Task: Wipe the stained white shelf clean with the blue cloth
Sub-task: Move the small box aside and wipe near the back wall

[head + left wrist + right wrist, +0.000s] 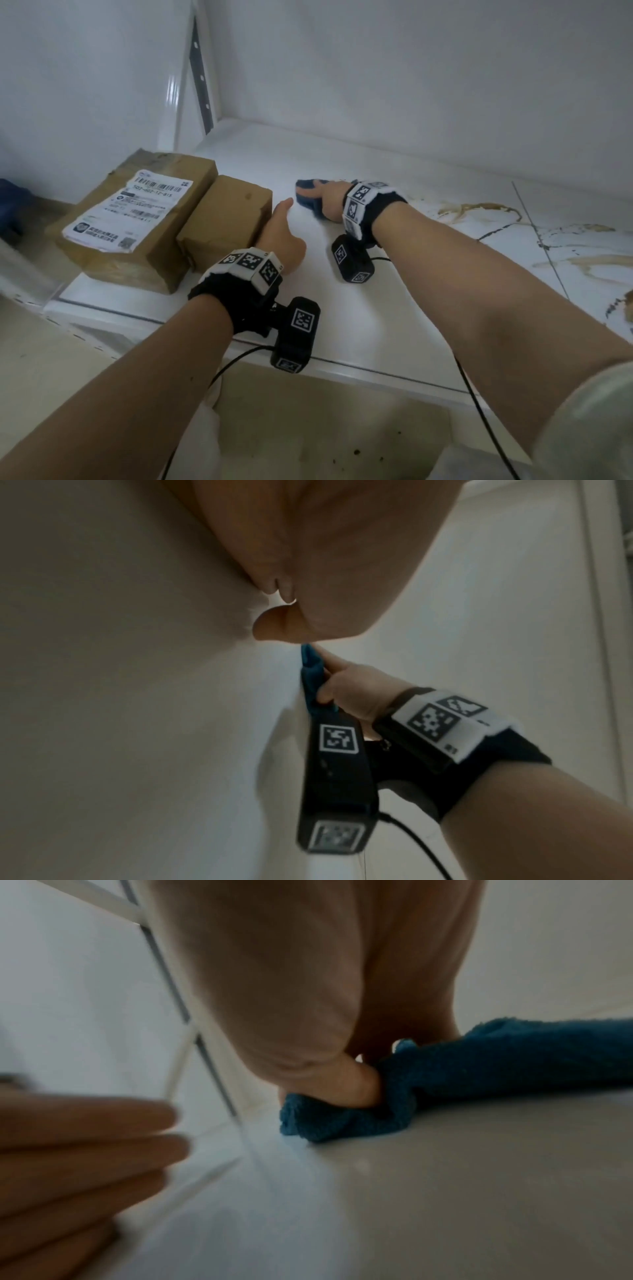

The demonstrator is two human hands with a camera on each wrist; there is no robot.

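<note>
— Right hand [330, 202] of mine is down on the white shelf [394, 308], fingers curled round the blue cloth [306, 197], pressing it flat.

— And the left hand [281, 240]?

— Fingers straight, holding nothing, resting on edge beside the smaller cardboard box [224, 219].

— How does the cloth handle?

— Soft, light terry, I reckon; it bunches under my thumb in the right wrist view [342, 1118]. Best taken with the whole palm on top, so it doesn't roll.

— The shelf?

— Stiff and smooth, likely slick. Brown stains [479, 209] lie well to the right of the cloth.

— Any containers?

— Two taped boxes, the larger labelled box [133, 219] touching the smaller one. Both closed; what's inside I can't tell.
</note>
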